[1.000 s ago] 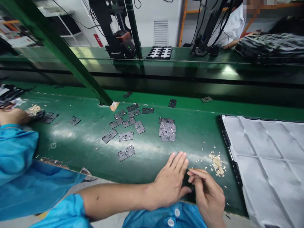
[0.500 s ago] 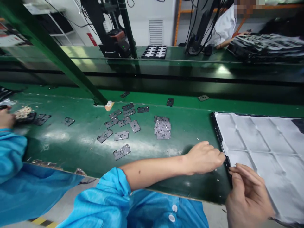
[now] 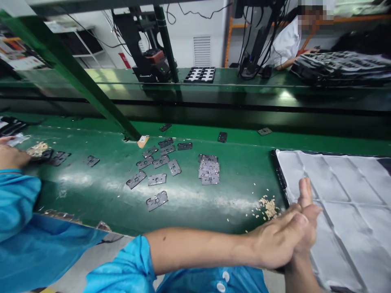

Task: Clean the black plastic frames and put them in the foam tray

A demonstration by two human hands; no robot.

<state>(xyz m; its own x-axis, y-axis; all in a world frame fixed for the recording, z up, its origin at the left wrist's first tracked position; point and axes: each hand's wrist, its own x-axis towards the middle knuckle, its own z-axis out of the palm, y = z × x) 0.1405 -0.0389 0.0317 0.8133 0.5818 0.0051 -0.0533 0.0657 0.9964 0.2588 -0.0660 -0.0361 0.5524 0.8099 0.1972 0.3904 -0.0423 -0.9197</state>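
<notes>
My left hand (image 3: 276,244) lies against my right hand (image 3: 307,203), close to the left edge of a white-lined black tray (image 3: 345,175). The fingers of my left hand are mostly hidden by this overlap. On my right hand, stretched fingers point up over the tray, and I see nothing held there. Just left of my hands, a small heap of tiny beige pieces (image 3: 270,207) lies on the green bench, with loose ones scattered around it. Farther left is an overlapping stack of thin dark grey plates (image 3: 209,169) with cut-outs.
Several loose dark plates (image 3: 157,179) are spread left of the stack. At far left, a co-worker's hand (image 3: 12,156) is beside another beige heap (image 3: 38,149). A green slanted post (image 3: 82,85) meets the bench. Behind stand a slotted tray (image 3: 200,74) and stacked trays (image 3: 339,67).
My left hand has moved down and right, uncovering the beige heap. My right hand has risen to meet it, its fingers now pointing upward. The view has tilted slightly up.
</notes>
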